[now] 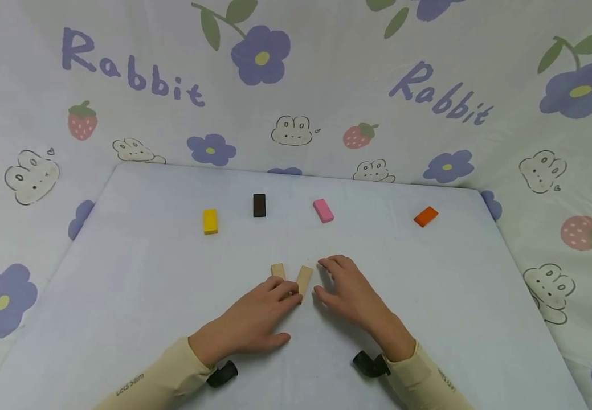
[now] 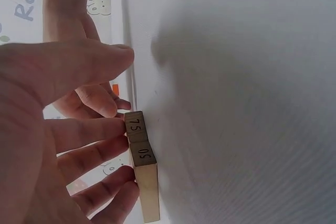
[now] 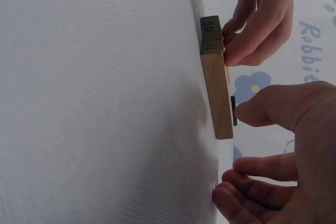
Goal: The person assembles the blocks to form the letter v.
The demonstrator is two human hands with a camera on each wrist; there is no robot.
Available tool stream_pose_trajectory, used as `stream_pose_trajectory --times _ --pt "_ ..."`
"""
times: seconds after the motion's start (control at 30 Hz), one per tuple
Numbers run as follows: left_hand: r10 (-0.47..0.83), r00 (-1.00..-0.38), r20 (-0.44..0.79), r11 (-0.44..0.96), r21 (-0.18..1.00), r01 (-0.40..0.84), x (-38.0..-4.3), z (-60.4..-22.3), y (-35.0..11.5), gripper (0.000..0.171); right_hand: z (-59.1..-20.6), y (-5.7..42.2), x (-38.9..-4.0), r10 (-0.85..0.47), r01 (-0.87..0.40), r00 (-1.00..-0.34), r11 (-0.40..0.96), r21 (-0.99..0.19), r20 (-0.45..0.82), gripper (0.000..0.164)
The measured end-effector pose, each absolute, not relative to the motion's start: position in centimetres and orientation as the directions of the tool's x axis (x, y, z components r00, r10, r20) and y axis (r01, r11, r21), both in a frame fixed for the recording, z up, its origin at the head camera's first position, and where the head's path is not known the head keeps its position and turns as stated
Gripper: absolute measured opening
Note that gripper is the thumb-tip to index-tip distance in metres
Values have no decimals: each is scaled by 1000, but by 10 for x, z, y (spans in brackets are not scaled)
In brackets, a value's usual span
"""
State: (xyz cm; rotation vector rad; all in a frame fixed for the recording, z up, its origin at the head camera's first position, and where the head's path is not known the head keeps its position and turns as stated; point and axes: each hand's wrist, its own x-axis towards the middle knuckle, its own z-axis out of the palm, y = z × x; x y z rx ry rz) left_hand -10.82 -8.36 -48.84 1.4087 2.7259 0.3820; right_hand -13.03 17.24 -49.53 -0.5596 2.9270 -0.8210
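Two plain wooden blocks lie flat on the white table, splayed in a V with their near ends together: the left block (image 1: pixel 277 270) and the right block (image 1: pixel 303 279). Printed dark numbers show on their end faces in the left wrist view, 50 on the left block (image 2: pixel 145 153) and what looks like 75 on the right block (image 2: pixel 135 125). My left hand (image 1: pixel 257 316) reaches over them, fingertips touching their tops near the joined ends, thumb held apart. To the right of the blocks, my right hand (image 1: pixel 349 293) hovers low, fingers spread and loosely bent, holding nothing.
Farther back on the table (image 1: pixel 147 285) lie a yellow block (image 1: pixel 210 221), a dark brown block (image 1: pixel 259 205), a pink block (image 1: pixel 323 210) and an orange block (image 1: pixel 426 216), spaced apart. A printed cloth (image 1: pixel 326 85) hangs behind and beside the table.
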Motion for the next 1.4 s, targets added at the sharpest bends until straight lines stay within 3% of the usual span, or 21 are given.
stream_pose_trajectory --times 0.67,1.4 --pt "805 -586 88 567 172 805 -105 -485 -77 60 -485 192 -145 -308 -279 -950 773 -569 48 56" --pt "801 -596 55 583 150 798 -104 -484 -77 58 -469 234 -216 -359 -320 -930 672 -668 85 63"
